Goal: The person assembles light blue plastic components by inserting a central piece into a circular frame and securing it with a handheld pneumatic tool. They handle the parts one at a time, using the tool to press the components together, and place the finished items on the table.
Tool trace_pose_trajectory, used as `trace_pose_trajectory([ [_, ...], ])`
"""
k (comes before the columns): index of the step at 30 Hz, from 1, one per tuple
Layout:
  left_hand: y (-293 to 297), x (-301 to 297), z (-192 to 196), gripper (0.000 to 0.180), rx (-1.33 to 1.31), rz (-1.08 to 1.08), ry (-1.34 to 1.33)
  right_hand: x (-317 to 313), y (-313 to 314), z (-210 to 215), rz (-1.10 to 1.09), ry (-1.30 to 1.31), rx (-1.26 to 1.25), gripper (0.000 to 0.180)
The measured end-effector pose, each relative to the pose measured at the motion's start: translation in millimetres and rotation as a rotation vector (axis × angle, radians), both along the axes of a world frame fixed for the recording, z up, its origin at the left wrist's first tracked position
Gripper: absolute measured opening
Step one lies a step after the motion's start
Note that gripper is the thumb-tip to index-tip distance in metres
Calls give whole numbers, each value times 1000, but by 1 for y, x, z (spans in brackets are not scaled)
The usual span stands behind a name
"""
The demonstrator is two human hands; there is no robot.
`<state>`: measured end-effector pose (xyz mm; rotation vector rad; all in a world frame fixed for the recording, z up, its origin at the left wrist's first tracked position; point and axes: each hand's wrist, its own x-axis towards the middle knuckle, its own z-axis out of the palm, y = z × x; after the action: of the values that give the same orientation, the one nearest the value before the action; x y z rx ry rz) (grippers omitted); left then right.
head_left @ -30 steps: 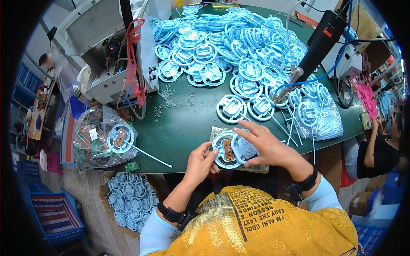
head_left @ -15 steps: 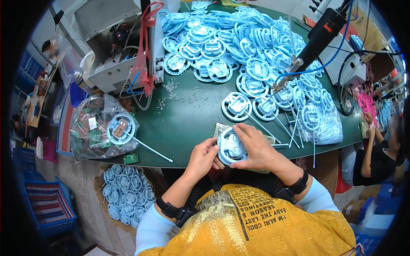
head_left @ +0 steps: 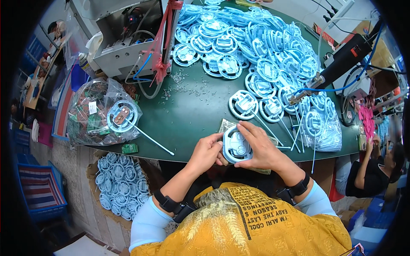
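A round light-blue plastic housing, shaped like a small steering wheel (head_left: pixel 237 146), is between my two hands at the table's near edge. My left hand (head_left: pixel 206 153) grips its left rim, thumb on top and fingers curled underneath. From the right, my right hand (head_left: pixel 261 148) spans it, with fingers over the far rim and thumb at the near rim. Under the housing and my right hand lies a flat yellowish piece (head_left: pixel 226 124), mostly covered. Just beyond are similar wheel housings (head_left: pixel 243 105), some with thin white sticks (head_left: pixel 270 130) attached.
A large heap of blue wheel housings (head_left: pixel 260 47) covers the far table. A black electric screwdriver (head_left: pixel 341 64) hangs at right. Left stand a metal machine (head_left: pixel 124 59), a plastic bag of circuit boards (head_left: pixel 92 113) and loose screws (head_left: pixel 181 87). A full carton (head_left: pixel 121 183) is below. A co-worker (head_left: pixel 371 170) sits right.
The whole view has shifted a little, so the table's things appear moved. Both my hands stay on the wheel housing, which looks slightly turned and tilted.
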<state>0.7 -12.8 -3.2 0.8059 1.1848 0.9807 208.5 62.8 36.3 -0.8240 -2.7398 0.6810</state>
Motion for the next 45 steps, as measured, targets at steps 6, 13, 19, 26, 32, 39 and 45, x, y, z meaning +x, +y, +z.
trace_pose_trajectory([
  [6,1,-1,-3,38,-16,-27,17,-2,-2,1,0,-9,1,106],
  [13,1,0,-3,38,1,-4,-2,-3,-5,4,-9,-36,-21,106],
  [19,1,0,-3,37,-1,0,0,-2,-5,1,3,-32,-6,106],
  [26,4,0,2,37,-34,-14,1,-1,-6,-4,-10,-43,15,107],
  [32,13,-5,10,32,-68,-110,60,-1,-11,-13,19,-75,116,108],
  [39,14,3,11,30,-33,-107,236,-1,-19,-28,-49,-21,138,103],
  [45,14,0,21,28,-41,-140,300,36,11,-1,-199,463,100,63],
])
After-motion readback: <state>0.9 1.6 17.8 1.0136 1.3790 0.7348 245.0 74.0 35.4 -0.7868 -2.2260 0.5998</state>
